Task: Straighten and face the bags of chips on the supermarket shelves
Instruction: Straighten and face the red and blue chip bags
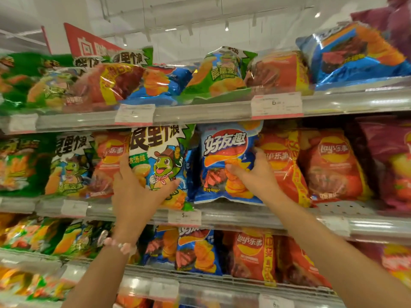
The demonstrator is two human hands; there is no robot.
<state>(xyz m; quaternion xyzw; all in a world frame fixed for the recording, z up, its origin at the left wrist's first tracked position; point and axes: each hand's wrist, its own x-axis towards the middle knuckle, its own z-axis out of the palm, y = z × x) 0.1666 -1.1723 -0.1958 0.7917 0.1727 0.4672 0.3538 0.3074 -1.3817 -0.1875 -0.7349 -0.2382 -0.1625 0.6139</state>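
Observation:
On the middle shelf (244, 215) stand two bags side by side. My left hand (135, 190) grips the lower left of a green and white bag with a cartoon turtle (160, 161), thumb on its front. My right hand (255, 174) grips the right edge of a blue bag of ridged chips (224, 152), thumb across the front and fingers behind the side. Both bags stand upright, fronts facing me, the turtle bag leaning out over the shelf lip. A beaded bracelet sits on my left wrist.
Red Lay's bags (329, 165) and a purple bag (391, 156) fill the shelf to the right, green bags (20, 163) the left. The top shelf (200, 112) holds bags lying tilted. Lower shelves carry more bags. Price tags (184, 216) hang along the rails.

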